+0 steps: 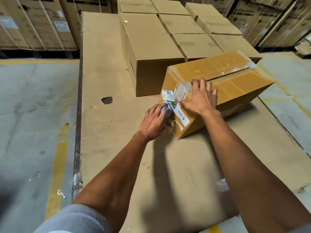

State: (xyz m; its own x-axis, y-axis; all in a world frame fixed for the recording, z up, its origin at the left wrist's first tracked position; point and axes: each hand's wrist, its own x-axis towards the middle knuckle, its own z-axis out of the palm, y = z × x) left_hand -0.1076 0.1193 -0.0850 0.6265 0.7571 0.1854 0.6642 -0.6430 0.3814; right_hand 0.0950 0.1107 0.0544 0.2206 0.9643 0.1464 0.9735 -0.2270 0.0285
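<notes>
A worn box (235, 88) lies askew on a wide cardboard sheet (104, 78), its near corner turned toward the person. The box sits at the right of the sheet, just in front of a block of plain boxes (148, 41) packed side by side. Its top flaps do not quite meet, leaving a dark slit between them, and clear tape runs along the seam to a crumpled wad (251, 65) at the far end.

The left hand (154, 121) is curled round a small blue object (165, 109) and holds it against the box's near left edge, right under a barcode label (169, 94). What the blue object is cannot be told. The right hand (201, 98) lies flat on the box's near top corner with its fingers spread; the thumb presses on the side face next to a green label (173, 102). A long white label (181, 115) runs down the same face below the thumb.

The sheet has a dark torn hole (107, 100) left of the box. A grey sleeve (75, 219) shows at the bottom edge. Round the sheet is a concrete floor (33, 101) with yellow lines (57, 165), and tall strapped cartons (38, 22) stand at the back.
</notes>
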